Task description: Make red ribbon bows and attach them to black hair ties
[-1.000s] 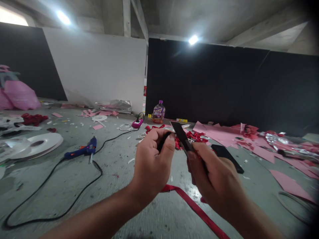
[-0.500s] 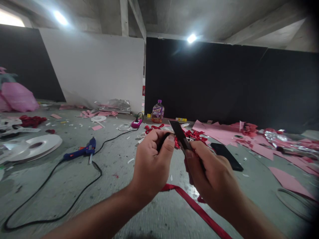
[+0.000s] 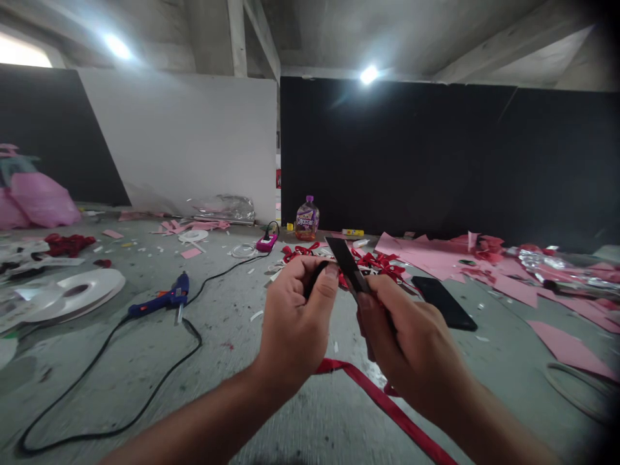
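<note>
In the middle of the head view, my left hand is closed, pinching a small black piece between thumb and curled fingers; most of it is hidden. Facing it, my right hand is closed around a flat, dark, blade-like strip that points up and left, its tip close to the left fingertips. Whether the strip touches the black piece, I cannot tell. A red ribbon runs from beneath my left hand down to the bottom edge. Red ribbon bows lie in a heap behind both hands.
On the floor at left are a blue glue gun with a looping black cord and a white ribbon roll. A bottle and magenta power socket stand behind. A black phone and pink paper sheets lie right.
The view has shifted slightly, so the floor things sit a little lower and further right. Both hands keep nearly the same pose and grip; the dark strip's tip is slightly further left.
</note>
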Available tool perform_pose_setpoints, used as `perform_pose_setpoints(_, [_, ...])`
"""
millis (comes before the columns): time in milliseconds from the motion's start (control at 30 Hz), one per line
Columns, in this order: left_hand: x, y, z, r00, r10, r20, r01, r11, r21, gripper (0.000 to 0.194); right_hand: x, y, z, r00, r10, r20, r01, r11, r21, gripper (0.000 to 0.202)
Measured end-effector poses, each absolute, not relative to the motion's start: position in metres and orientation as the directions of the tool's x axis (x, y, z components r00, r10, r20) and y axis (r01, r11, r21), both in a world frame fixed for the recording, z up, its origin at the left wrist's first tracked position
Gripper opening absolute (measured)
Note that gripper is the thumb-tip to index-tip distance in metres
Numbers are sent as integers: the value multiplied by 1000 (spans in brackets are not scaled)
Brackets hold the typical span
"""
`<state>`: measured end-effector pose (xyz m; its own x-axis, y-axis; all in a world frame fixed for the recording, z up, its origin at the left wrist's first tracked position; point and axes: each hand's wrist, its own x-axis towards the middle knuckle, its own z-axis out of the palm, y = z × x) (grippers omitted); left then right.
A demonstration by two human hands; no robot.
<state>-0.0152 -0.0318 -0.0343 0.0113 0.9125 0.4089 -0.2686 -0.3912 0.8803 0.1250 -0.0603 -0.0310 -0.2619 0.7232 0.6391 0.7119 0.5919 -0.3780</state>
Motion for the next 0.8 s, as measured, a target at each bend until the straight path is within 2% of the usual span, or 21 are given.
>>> perform_pose_setpoints(300, [-15, -24, -39, 29, 913, 407, -395, -364, 843, 18, 126, -59, -31, -274, 709, 649, 713, 603, -358, 21])
perform_pose_setpoints(600, [-13, -26, -43, 31, 915, 402, -376, -362, 853, 18, 126, -59, -33, -259, 719, 645, 704, 598, -383, 20])
perform_pose_setpoints(800, [-14, -22, -41, 32, 913, 408, -434, -355, 828, 18, 126, -57, -33, -278, 716, 641, 708, 604, -367, 20])
